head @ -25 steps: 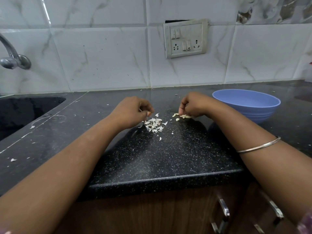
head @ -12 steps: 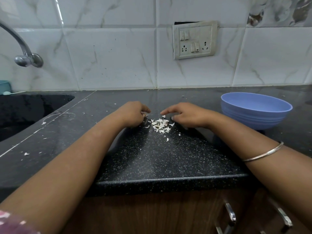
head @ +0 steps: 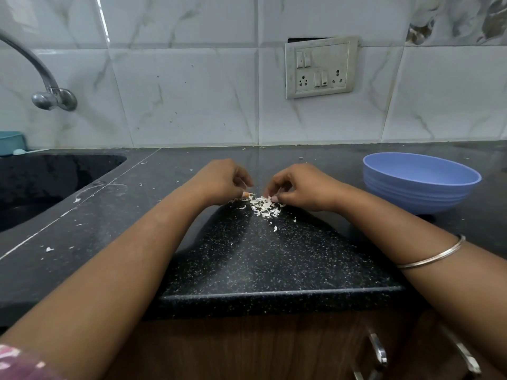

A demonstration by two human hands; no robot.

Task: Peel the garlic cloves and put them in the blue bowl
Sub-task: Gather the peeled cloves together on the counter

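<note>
While both forearms reach far across the black counter (head: pixel 274 264), we curl our left hand (head: pixel 222 181) and right hand (head: pixel 301 187) over the garlic skins (head: pixel 263 205). Fingers bent; whether either holds a clove, we cannot tell. Blue bowl (head: pixel 419 185) sits right, apart.

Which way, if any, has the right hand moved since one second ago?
Yes. The right hand moved left, away from the blue bowl, and now touches the peel pile.
</note>
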